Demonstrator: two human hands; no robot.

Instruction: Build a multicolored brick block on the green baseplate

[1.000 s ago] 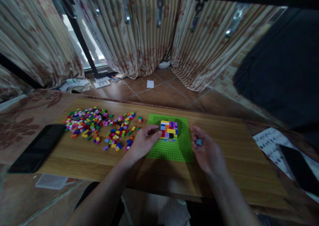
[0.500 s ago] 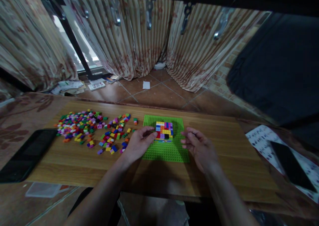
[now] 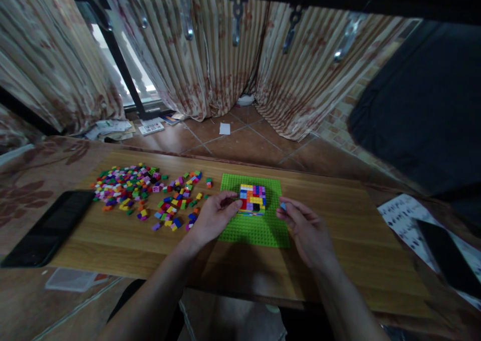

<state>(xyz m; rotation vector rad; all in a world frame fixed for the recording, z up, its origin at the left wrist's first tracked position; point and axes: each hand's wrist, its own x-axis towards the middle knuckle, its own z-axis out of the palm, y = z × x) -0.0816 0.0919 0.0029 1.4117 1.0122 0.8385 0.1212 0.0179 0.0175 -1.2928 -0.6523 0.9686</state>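
Observation:
A bright green baseplate (image 3: 259, 229) lies on the wooden board (image 3: 338, 241). A small block of many-coloured bricks (image 3: 253, 199) is built on its far half. My left hand (image 3: 215, 218) rests on the plate's left edge, its fingers curled and their tips touching the left side of the block. My right hand (image 3: 306, 229) hovers at the plate's right edge and pinches a small light-blue brick (image 3: 282, 207) between thumb and fingertips, just right of the block.
Several loose coloured bricks (image 3: 146, 191) lie scattered on the board's left half. A dark phone (image 3: 41, 228) lies at the far left. At the right lie a printed sheet (image 3: 404, 218) and a black device (image 3: 449, 261). Curtains and tiled floor are beyond the table.
My right hand has moved left toward the brick block with the small blue brick, which is now held at its fingertips. My left hand has stayed against the block.

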